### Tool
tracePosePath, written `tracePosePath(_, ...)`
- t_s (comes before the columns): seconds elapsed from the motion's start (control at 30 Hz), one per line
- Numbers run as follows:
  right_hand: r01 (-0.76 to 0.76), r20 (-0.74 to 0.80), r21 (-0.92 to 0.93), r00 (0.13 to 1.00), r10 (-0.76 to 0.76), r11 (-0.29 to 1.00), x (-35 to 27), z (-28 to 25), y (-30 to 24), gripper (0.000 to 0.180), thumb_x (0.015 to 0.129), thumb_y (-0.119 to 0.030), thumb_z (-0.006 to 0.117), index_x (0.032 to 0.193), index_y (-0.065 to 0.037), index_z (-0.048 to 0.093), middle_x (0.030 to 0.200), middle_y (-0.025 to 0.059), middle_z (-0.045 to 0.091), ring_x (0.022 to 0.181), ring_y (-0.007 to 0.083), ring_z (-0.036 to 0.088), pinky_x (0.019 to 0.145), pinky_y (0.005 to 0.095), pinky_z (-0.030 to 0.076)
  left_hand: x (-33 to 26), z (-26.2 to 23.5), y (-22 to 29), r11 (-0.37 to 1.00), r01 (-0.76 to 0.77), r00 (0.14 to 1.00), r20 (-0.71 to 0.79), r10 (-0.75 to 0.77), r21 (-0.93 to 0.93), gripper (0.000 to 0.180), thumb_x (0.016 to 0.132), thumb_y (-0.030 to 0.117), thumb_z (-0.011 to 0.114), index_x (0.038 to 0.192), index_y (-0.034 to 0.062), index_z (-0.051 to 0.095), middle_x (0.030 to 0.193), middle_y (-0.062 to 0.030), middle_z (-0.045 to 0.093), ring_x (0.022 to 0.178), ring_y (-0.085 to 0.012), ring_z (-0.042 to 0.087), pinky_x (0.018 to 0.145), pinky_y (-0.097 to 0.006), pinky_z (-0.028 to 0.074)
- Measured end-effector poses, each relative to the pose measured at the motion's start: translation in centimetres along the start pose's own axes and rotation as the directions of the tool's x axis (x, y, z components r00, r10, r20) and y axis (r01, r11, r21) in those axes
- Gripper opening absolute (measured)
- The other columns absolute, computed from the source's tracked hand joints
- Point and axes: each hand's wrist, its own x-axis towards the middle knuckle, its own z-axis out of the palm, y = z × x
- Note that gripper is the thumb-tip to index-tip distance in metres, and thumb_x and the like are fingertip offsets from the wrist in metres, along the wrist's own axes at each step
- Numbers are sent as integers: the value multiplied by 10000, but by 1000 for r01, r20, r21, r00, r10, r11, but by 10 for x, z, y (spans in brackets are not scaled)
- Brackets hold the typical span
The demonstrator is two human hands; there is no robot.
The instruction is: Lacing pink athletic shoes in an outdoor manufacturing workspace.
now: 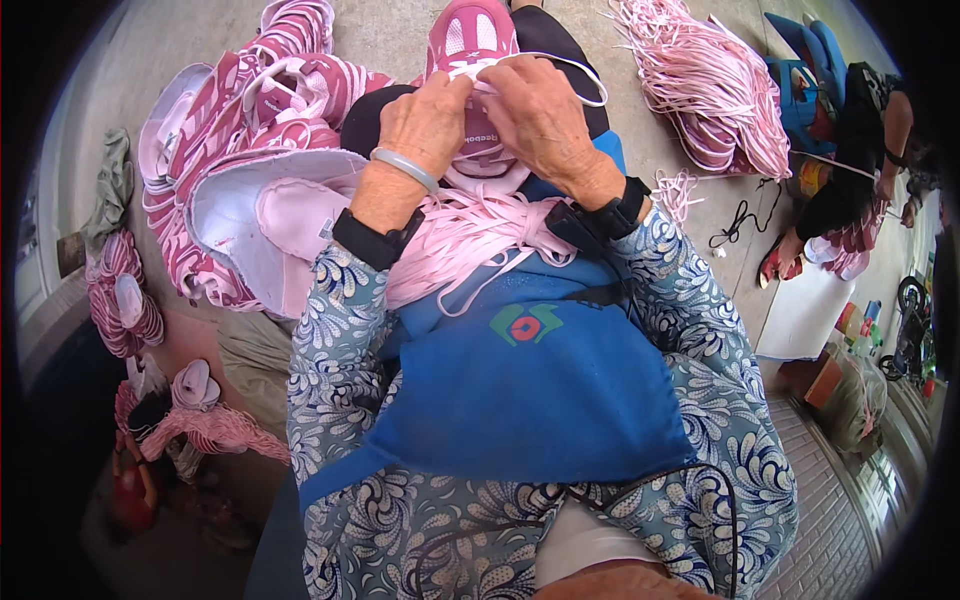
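A pink shoe upper [473, 32] with white mesh panels lies over my knees, its toe pointing away from me. My left hand [425, 125] grips its left eyelet edge, with fingertips curled in at the lacing. From the other side my right hand [545, 125] bends over the eyelets, thumb and finger pinched on a pale shoelace [585, 72] that loops out to the right. The fingertips partly cover the eyelets and each other. A bundle of loose pink shoelaces [480, 235] rests in my lap, just below both wrists, on a blue apron [540, 400].
Stacked pink and white shoe uppers [215, 150] crowd my left side. On the concrete floor at far right lies a heap of laced uppers [710, 90], with a few loose laces [677, 195] and a black cord [740, 222] nearby. Another person's arm [893, 140] shows at the right.
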Motion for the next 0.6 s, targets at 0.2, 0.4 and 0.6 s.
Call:
tracePosePath(0.2, 115, 26, 307, 991, -129, 945, -21, -19, -17, 236, 731, -132, 648, 939, -41, 584, 883, 104, 562, 843, 276, 550, 760, 362, 444, -15, -30, -34, 106, 504, 864, 497, -83, -857, 90, 877, 153, 484, 878, 67, 507, 739, -66, 523, 505, -171, 479, 442, -274, 416)
tracePosePath(0.4, 95, 165, 477, 967, -196, 874, -26, -5, -56, 227, 812, -178, 600, 991, -47, 547, 925, 101, 559, 776, 266, 574, 669, 374, 477, -25, -79, -7, -683, 306, 941, 320, 112, -663, 181, 956, 193, 360, 897, 45, 446, 768, -30, 453, 432, -40, 347, 378, -187, 350)
tracePosePath(0.6, -56, 284, 407, 956, -68, 912, -26, -27, -36, 257, 888, -199, 523, 711, -16, 561, 591, 97, 506, 560, 278, 547, 536, 357, 468, -32, -144, -13, -613, -146, 980, -31, -195, -777, 110, 906, 94, 382, 886, 7, 447, 769, -46, 453, 519, -97, 420, 615, -254, 443)
